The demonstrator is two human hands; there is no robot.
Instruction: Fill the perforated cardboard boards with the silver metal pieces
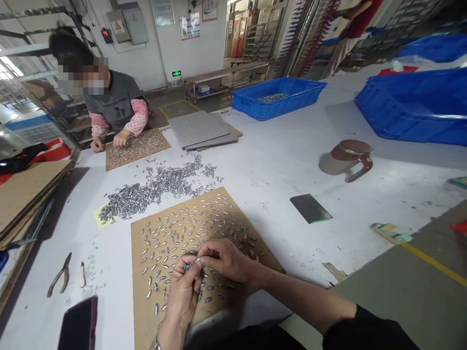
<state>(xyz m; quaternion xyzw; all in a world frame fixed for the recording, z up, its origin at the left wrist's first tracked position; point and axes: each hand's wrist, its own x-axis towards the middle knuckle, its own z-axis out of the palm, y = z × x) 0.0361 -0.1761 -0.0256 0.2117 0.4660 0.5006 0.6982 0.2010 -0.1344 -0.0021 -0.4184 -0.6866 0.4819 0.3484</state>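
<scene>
Over a brown cardboard sheet [140, 318], my left hand [184, 287] is closed, with small silvery spindle-shaped metal pieces [187, 267] partly showing in its curled fingers. My right hand [229, 262] meets it, thumb and forefinger pinched at a tiny shiny metal piece [198, 260]. The fingertips of both hands touch there, so which one bears the piece is hard to tell. Many similar pieces lie spaced out across the cardboard. Beyond its far edge spreads a loose pile of metal pieces [168, 182], partly on a yellow paper [100, 218].
Pliers [60, 277], a small knife-like tool [83, 273] and a phone [78, 323] lie at left. A dark block [311, 208], mug [346, 156] and blue bins [255, 104] stand right and back. Across the table, a co-worker [118, 97] handles another cardboard sheet [136, 148] beside stacked grey sheets [199, 127].
</scene>
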